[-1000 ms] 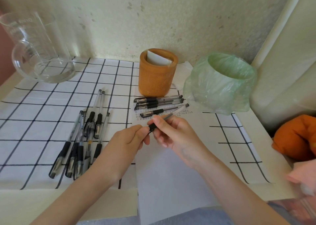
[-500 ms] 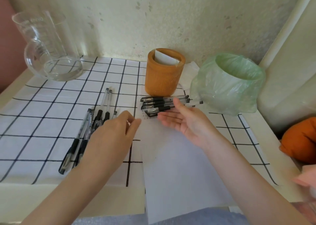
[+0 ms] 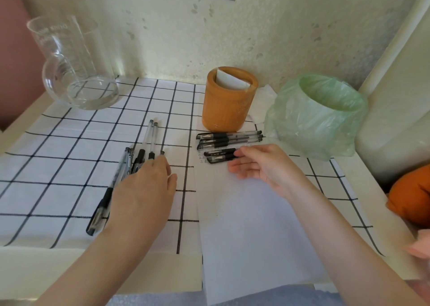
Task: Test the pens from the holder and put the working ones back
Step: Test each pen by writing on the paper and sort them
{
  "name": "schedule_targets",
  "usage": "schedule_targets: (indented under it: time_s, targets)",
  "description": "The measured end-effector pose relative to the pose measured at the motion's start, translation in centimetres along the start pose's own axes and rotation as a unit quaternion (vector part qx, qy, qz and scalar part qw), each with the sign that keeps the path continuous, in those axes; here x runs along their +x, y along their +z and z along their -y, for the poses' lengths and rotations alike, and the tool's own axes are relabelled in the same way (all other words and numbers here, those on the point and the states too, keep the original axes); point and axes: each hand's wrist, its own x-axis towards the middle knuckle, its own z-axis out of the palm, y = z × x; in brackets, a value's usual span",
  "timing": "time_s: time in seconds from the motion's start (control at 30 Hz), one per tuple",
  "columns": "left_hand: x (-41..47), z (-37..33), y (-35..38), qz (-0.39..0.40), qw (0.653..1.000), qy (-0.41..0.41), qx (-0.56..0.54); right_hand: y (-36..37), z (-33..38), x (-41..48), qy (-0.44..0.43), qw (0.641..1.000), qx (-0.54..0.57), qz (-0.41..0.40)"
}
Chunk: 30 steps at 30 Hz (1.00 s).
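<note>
**Two Hands and Two Bunches of Pens**

The clear plastic pens with black grips lie in two bunches on the tabletop. One bunch (image 3: pixel 229 140) lies side by side near the back edge, just in front of the round orange wooden holder (image 3: pixel 229 105), on the far end of a white sheet of paper (image 3: pixel 251 224). These pens run from left to right, and their writing tips point left. The other bunch (image 3: pixel 126 166) lies on the white cloth with black squares (image 3: pixel 69 147), left of the middle. These pens run from the front edge toward the back, with their tips nearer the front, I think.

The right hand (image 3: pixel 260 166) is loose and flat, holding nothing. Its fingertips touch the nearest pen by the holder. The left hand (image 3: pixel 144 189) is palm down on the left bunch. Its back hides the fingers, so I cannot tell if it pinches a pen.

The pens look light, stiff and smooth, so one could roll away or slip. The black rubber grip near the tip is likely the best place to pinch.
</note>
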Motion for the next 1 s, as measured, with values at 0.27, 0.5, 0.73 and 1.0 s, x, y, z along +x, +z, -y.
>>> schedule_targets:
  time_s: [0.27,0.5,0.73,1.0]
  targets:
    - [-0.19,0.12,0.08,0.017,0.991,-0.013,0.129,0.05,-0.13,0.24,-0.029,0.999,0.026,-0.019]
    - [0.07,-0.02,0.11,0.026,0.989,-0.003,0.146,0.05,-0.19,0.46,-0.047,0.998,-0.021,-0.027]
    - [0.30,-0.24,0.17,-0.007,0.999,-0.014,0.049,-0.10,-0.39,0.36,-0.054,0.996,-0.068,-0.019]
    - [0.39,-0.36,0.10,-0.061,0.996,0.044,-0.050,-0.11,-0.52,0.41,-0.046,0.999,0.010,0.005]
